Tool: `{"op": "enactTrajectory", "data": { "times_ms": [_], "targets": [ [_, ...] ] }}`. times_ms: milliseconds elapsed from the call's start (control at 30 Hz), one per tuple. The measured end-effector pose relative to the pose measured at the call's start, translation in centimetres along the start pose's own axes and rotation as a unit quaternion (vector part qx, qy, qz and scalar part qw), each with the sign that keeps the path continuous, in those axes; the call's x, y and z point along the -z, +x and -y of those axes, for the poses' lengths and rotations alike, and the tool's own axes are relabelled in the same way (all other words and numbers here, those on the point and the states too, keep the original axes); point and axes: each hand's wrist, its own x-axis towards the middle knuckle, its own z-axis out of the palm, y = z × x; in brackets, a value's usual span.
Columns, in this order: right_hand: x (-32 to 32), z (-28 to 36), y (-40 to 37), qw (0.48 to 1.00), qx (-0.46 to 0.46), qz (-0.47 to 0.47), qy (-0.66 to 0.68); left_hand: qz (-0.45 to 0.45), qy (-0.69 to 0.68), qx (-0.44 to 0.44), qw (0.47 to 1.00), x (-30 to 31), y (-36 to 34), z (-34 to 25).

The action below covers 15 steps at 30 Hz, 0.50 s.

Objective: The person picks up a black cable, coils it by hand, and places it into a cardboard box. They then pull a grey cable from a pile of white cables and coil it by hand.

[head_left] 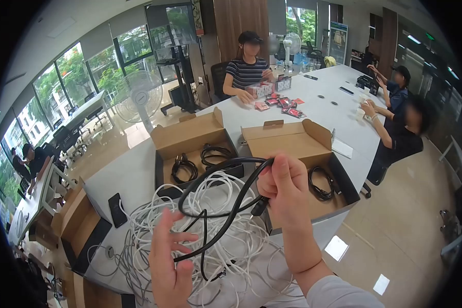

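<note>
Currently, the right hand (285, 179) pinches a looped black power cable (235, 207) between thumb and curled fingers, raised above the white table (123, 164). A black connector (260, 207) hangs just below this hand. The left hand (172, 259) is spread, thumb apart from fingers, beside the lower run of the same cable; whether it touches the cable cannot be determined.

Beneath both hands lies a tangled pile of white cables (249, 231), with grey cables (133, 256) along its left side.

Two open cardboard boxes stand beyond the pile, lids folded back. The left-hand box (190, 133) contains two coiled black cables, one at left (175, 174) and one at right (215, 148). The right-hand box (285, 137) contains one black coil (322, 196), located just beside the right wrist.

A third open box (79, 215), with brown interior and dark outer side, is positioned at the left edge, near a black smartphone (117, 210). Across the table, a seated co-worker (246, 72) sits behind red packets (287, 102).
</note>
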Motion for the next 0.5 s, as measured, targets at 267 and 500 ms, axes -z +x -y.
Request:
{"op": "enactTrajectory", "data": {
  "times_ms": [267, 500],
  "targets": [
    [-1.2, -0.6, 0.0, 0.991, -0.007, 0.006, -0.135, 0.065, -0.023, 0.020, 0.997, 2.0, 0.4, 1.2],
    [-1.6, -0.1, 0.2, 0.946, 0.030, 0.039, -0.319, -0.019, 0.119, -0.071, 0.990, 3.7, 0.0, 1.0]
  ]
}}
